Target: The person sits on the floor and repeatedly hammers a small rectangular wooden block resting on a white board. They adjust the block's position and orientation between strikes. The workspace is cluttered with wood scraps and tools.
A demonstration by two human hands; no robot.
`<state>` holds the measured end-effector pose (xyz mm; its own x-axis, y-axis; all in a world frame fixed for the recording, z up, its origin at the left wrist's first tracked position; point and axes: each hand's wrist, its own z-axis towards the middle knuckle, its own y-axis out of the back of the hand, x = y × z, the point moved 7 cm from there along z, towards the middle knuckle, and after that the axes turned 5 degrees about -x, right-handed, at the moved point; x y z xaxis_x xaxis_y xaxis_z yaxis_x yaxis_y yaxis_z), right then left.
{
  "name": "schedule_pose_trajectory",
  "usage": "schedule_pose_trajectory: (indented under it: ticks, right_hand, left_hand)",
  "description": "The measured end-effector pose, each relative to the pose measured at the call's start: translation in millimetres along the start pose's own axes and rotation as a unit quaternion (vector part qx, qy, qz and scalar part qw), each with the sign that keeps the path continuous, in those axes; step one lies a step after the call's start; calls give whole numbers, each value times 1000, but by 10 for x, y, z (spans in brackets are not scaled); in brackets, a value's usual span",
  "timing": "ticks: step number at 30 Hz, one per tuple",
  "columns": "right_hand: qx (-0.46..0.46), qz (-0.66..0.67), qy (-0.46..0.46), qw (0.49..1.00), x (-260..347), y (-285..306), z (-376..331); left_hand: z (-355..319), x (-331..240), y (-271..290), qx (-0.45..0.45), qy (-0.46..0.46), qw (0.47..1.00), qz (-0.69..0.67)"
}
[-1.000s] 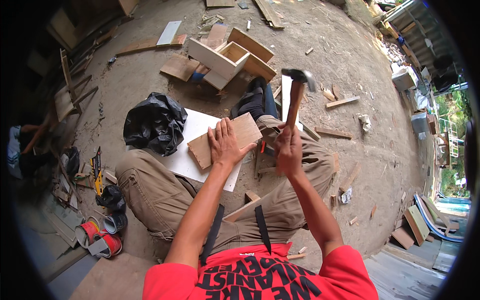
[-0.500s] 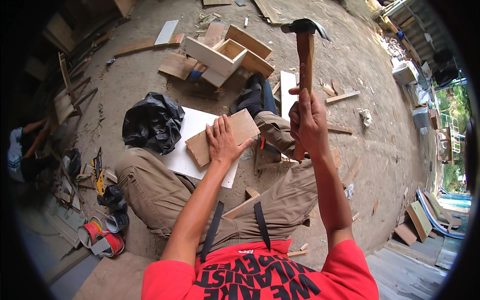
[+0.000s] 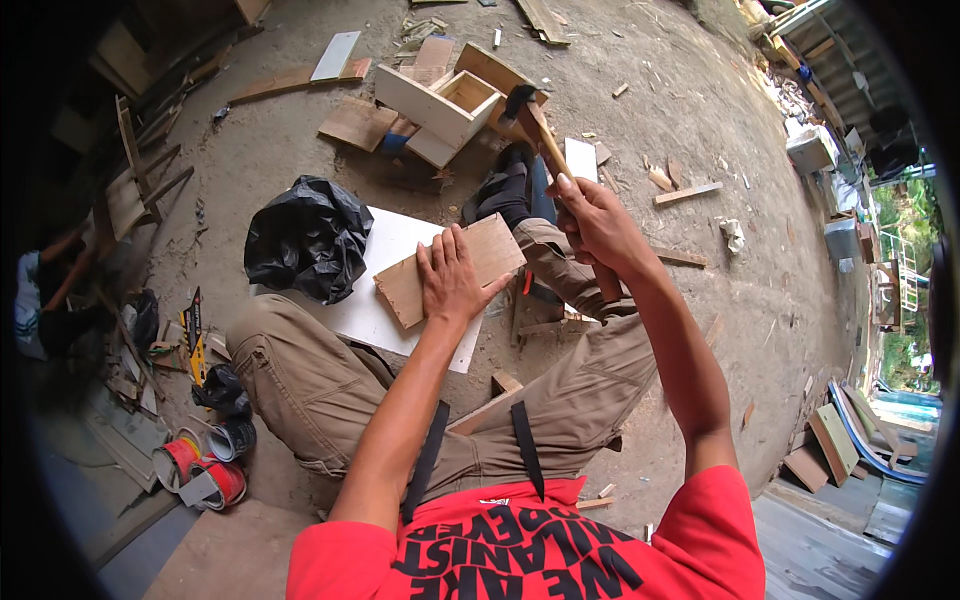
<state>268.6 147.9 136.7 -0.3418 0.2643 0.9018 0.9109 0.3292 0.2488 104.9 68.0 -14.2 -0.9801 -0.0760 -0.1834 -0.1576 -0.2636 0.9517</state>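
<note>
My right hand (image 3: 598,225) is wrapped round the wooden handle of a claw hammer (image 3: 546,142). The hammer tilts up and to the left, and its dark head is in front of the wooden box assembly (image 3: 425,108). Flat on a short wooden board (image 3: 490,250) lies my left hand (image 3: 450,280), fingers spread and thumb along the near edge. That board rests over a white panel (image 3: 395,232) between my legs. A crumpled black plastic bag (image 3: 308,240) sits at the panel's left side.
Paint cans (image 3: 218,484) and a handsaw (image 3: 194,335) are at the left. Wood strips (image 3: 688,193) and scraps are scattered over the dirt ground. Boards (image 3: 835,440) lean at the far right. Another person (image 3: 35,300) sits at the far left.
The hammer has gone from upright to tilted left, its head lower and nearer the wooden box. My left hand and the board under it have barely shifted.
</note>
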Motion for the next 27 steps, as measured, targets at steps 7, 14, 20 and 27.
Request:
schedule_pose_trajectory:
  ticks: [7, 14, 20, 27]
  right_hand:
    - [69, -195, -73, 976, -400, -37, 27]
    - [109, -189, -89, 972, 410, 64, 61]
    - [14, 21, 43, 999, 236, 3, 23]
    - [108, -151, -215, 959, -378, 200, -311]
  left_hand:
    - [20, -46, -50, 19, -7, 1000, -10]
    - [15, 8, -8, 38, -6, 999, -4]
    - [7, -4, -37, 22, -10, 1000, -14]
    - [1, -43, -46, 11, -10, 1000, -7]
